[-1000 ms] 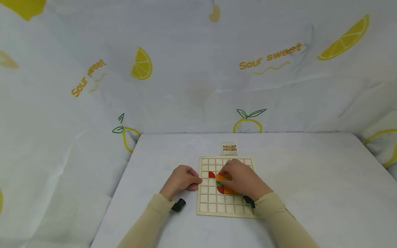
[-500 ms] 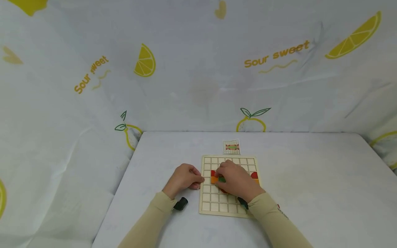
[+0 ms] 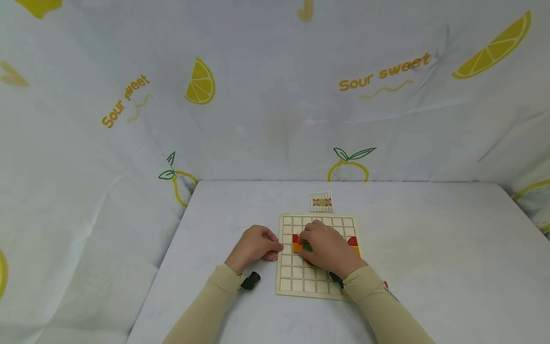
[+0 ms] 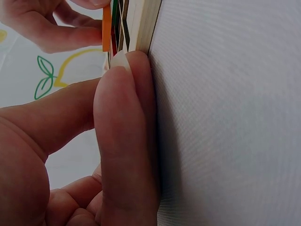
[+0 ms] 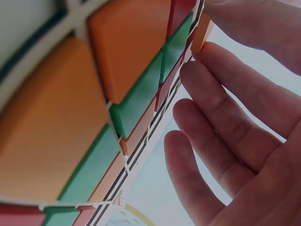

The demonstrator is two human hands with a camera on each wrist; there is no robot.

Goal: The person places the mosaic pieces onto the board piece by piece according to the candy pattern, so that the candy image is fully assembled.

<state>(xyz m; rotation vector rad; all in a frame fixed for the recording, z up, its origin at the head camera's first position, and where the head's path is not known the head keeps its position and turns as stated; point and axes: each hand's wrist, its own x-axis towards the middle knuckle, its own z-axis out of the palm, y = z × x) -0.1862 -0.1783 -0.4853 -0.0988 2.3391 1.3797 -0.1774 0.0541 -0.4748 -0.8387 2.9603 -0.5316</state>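
Observation:
My left hand [image 3: 258, 244] pinches the left edge of a pale wooden grid board [image 3: 292, 285] between thumb and fingers. Above the board's left half, my right hand [image 3: 331, 248] pinches a thin orange piece [image 3: 298, 248] by its edges. In the left wrist view the orange piece [image 4: 106, 28] stands slightly proud of the board. Just behind it lies a red piece [image 3: 295, 237]. Green pieces [image 5: 138, 96] and large orange pieces [image 5: 51, 127] fill cells in the right wrist view. My right hand hides much of the board's middle in the head view.
A small card [image 3: 321, 202] printed with a coloured grid pattern lies behind the board. Another red piece [image 3: 352, 241] sits at the board's right side. The white table [image 3: 429, 248] extends both ways, with a lemon-print cloth [image 3: 275, 95] behind it.
My right hand has carried the orange piece leftward on the board, to just in front of the red piece. My left hand keeps its grip on the edge. The head view has shifted slightly.

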